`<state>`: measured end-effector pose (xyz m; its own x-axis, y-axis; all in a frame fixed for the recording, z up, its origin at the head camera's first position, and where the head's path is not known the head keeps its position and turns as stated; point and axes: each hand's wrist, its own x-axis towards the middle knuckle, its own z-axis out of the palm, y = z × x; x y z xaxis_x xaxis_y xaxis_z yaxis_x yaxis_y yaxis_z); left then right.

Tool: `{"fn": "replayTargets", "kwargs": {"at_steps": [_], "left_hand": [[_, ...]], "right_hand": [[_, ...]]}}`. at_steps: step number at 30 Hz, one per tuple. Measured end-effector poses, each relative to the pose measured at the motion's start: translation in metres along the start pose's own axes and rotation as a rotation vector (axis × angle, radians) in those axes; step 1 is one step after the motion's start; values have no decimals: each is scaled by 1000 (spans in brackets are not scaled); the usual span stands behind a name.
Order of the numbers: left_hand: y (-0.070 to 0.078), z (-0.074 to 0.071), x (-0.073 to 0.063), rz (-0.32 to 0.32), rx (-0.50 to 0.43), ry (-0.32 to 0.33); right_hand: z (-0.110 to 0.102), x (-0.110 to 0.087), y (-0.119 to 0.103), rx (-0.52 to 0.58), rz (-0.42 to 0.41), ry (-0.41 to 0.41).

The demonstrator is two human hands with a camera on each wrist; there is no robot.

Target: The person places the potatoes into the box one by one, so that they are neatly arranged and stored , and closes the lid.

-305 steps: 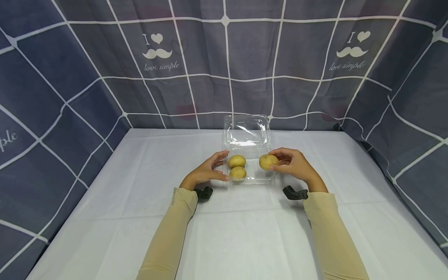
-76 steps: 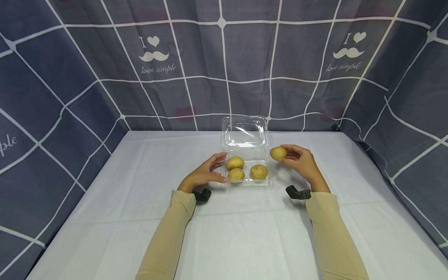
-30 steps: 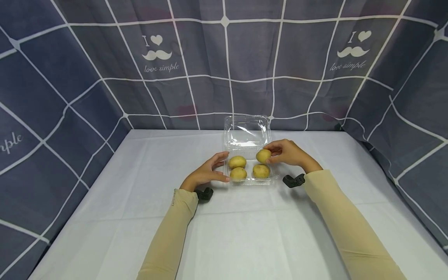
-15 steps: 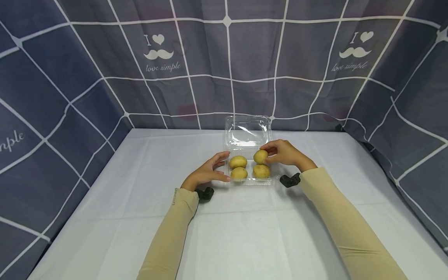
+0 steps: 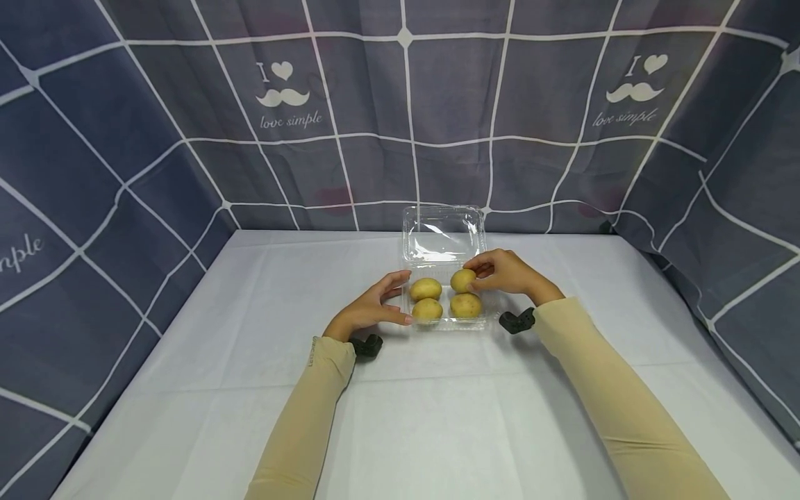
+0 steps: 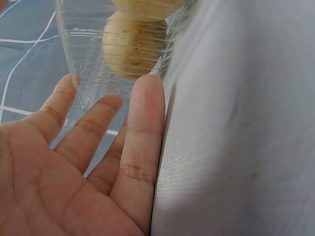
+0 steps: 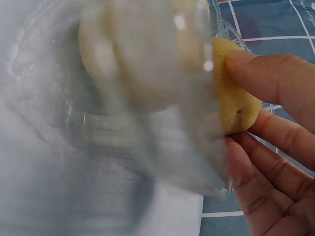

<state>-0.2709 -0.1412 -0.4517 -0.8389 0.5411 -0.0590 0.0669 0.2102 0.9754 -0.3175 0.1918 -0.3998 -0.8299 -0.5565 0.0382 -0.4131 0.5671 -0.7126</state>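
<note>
In the head view a clear plastic clamshell box [image 5: 446, 324] lies with its lid [image 5: 444, 235] raised at the back. Two potatoes sit in its left half, a rear one [image 5: 426, 289] and a front one [image 5: 428, 310]. Another potato [image 5: 465, 305] lies front right. My right hand [image 5: 507, 272] pinches a potato [image 5: 463, 280] between thumb and fingers over the rear right part of the box; the right wrist view shows this potato [image 7: 236, 88] behind the box's blurred wall. My left hand [image 5: 370, 307], fingers extended and spread, rests its fingertips at the box's left side.
A white cloth [image 5: 400, 423] covers the table. Dark checked curtains [image 5: 350, 83] hang behind it and along both sides. A black wrist mount [image 5: 367, 346] is on the left wrist, another black mount [image 5: 517, 321] on the right.
The front right potato was placed in the box. My right hand has since brought another potato in from the right, shifting slightly left over the last second. My left hand has stayed at the box's side.
</note>
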Motion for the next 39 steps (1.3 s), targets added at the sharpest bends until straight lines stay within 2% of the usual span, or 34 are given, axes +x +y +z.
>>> {"fn": "replayTargets", "kwargs": {"at_steps": [12, 21, 32, 39], "left_hand": [[0, 0, -1, 1, -2, 0], [-1, 0, -1, 6, -5, -3], [-1, -1, -1, 19, -9, -5], [-2, 0, -1, 17, -3, -3]], "right_hand": [[6, 2, 2, -47, -13, 2], [8, 3, 4, -71, -20, -37], [6, 0, 0, -7, -54, -44], [6, -3, 5, 112, -39, -2]]}}
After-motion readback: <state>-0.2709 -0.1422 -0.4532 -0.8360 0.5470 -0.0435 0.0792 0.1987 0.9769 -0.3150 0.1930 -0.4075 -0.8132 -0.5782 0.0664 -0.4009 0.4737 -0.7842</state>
